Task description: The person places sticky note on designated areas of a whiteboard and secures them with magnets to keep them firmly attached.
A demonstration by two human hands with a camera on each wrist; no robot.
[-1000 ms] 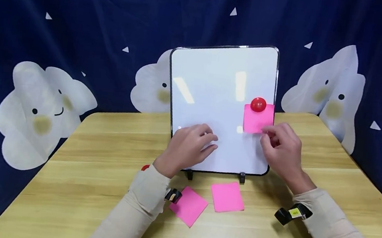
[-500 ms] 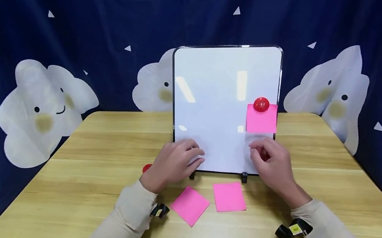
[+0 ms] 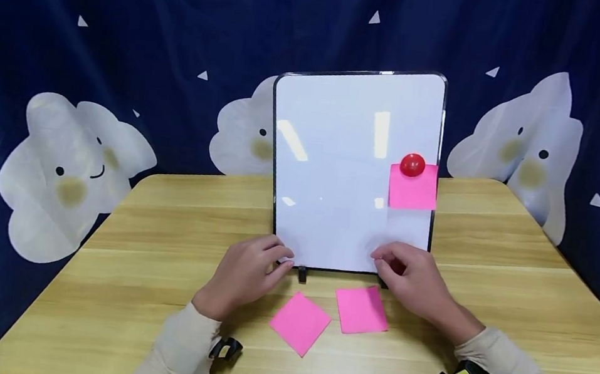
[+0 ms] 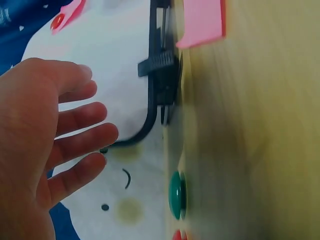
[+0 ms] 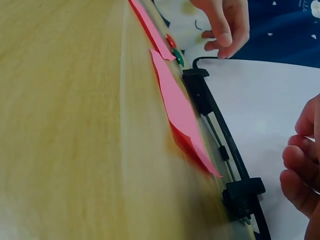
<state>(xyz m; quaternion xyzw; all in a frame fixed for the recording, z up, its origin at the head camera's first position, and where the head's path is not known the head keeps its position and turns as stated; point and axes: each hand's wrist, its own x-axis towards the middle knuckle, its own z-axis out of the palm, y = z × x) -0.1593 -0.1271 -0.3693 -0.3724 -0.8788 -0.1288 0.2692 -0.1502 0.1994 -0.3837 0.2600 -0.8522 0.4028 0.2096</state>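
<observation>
A whiteboard (image 3: 330, 172) with a dark frame stands upright on small black feet. On its right side a pink sticky note (image 3: 412, 192) is held by a round red magnet (image 3: 412, 164). My left hand (image 3: 246, 271), fingers loosely bent and holding nothing, is by the board's lower left corner. My right hand (image 3: 416, 278) hovers before the lower right part, thumb near the fingertips, nothing between them. Two more pink notes, a left one (image 3: 300, 324) and a right one (image 3: 362, 310), lie on the table in front of the board.
In the left wrist view a green magnet (image 4: 176, 195) sits on the wooden table (image 3: 152, 269), with a red magnet (image 4: 179, 235) beside it; the left hand hides both from the head view. A dark blue curtain (image 3: 322, 19) with cloud prints hangs behind.
Both hands have come down from the board; the left also moved left and the right drew away from the note under the magnet. The notes stay where they were.
</observation>
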